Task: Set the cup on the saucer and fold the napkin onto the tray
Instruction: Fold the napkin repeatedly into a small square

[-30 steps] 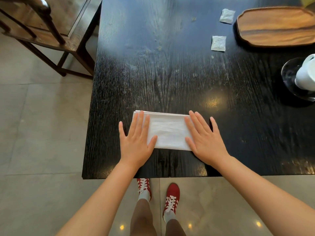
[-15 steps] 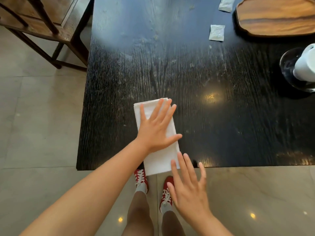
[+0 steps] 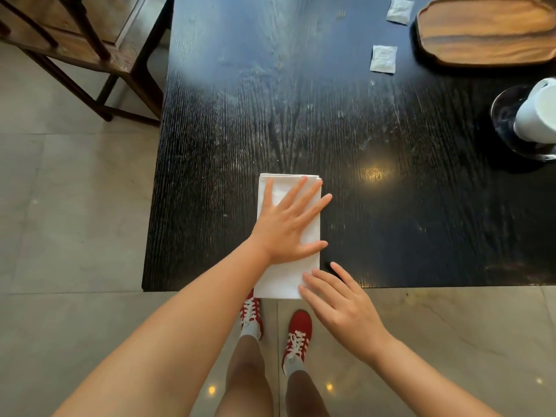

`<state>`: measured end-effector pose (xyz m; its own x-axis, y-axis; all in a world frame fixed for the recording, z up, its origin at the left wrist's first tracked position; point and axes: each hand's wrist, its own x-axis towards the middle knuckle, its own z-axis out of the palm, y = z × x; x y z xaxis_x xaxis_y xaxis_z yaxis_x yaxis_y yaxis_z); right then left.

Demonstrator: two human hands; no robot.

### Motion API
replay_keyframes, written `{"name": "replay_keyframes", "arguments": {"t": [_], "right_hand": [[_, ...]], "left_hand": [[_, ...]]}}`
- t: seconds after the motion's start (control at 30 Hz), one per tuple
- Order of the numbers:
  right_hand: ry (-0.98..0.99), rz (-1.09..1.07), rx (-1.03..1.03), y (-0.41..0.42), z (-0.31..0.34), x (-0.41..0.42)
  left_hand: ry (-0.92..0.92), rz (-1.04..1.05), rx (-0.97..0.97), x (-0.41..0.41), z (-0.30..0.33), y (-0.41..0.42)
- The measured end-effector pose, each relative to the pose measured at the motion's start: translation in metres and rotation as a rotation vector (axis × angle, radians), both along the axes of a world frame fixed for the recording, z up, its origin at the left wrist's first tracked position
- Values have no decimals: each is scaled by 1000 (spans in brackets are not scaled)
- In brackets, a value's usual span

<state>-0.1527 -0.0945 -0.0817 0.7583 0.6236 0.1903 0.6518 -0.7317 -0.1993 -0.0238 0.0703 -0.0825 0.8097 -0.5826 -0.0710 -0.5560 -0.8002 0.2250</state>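
One napkin [image 3: 287, 236] on the surface [image 3: 391, 206], folded into a single long strip. Two hands in shot: the left hand [image 3: 288, 228] and the right hand [image 3: 340, 305]. Two small sachets, one [image 3: 383, 59] nearer and one [image 3: 399, 10] farther back. One wooden tray [image 3: 487, 30]. One white cup [image 3: 538, 114], one glass saucer [image 3: 505, 115]. Two red shoes [image 3: 296, 335] down on the floor. One wooden chair [image 3: 90, 46] off to the side.

Black wood-grain tabletop [image 3: 301, 115], two small pale sachets [image 3: 383, 59] lying flat near its far edge, dark wooden chair [image 3: 90, 49] at left, grey tiled floor [image 3: 60, 206].
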Motion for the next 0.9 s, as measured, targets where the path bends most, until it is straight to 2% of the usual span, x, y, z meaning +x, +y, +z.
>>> {"name": "replay_keyframes", "arguments": {"t": [0.2, 0.37, 0.5, 0.6, 0.7, 0.8, 0.9], "right_hand": [[-12, 2, 118, 4, 10, 11], [67, -15, 215, 5, 22, 20], [96, -79, 318, 8, 35, 24], [62, -90, 372, 8, 38, 27], [26, -67, 245, 3, 26, 30], [144, -41, 57, -3, 13, 35], [211, -38, 21, -1, 8, 47]], "left_hand": [[91, 81, -234, -42, 8, 43], [169, 22, -290, -68, 7, 96], [90, 14, -251, -68, 1, 96], [6, 68, -292, -69, -4, 87], [-30, 93, -308, -70, -7, 86], [-38, 76, -292, -70, -7, 85], [-43, 62, -293, -68, -7, 87]]}}
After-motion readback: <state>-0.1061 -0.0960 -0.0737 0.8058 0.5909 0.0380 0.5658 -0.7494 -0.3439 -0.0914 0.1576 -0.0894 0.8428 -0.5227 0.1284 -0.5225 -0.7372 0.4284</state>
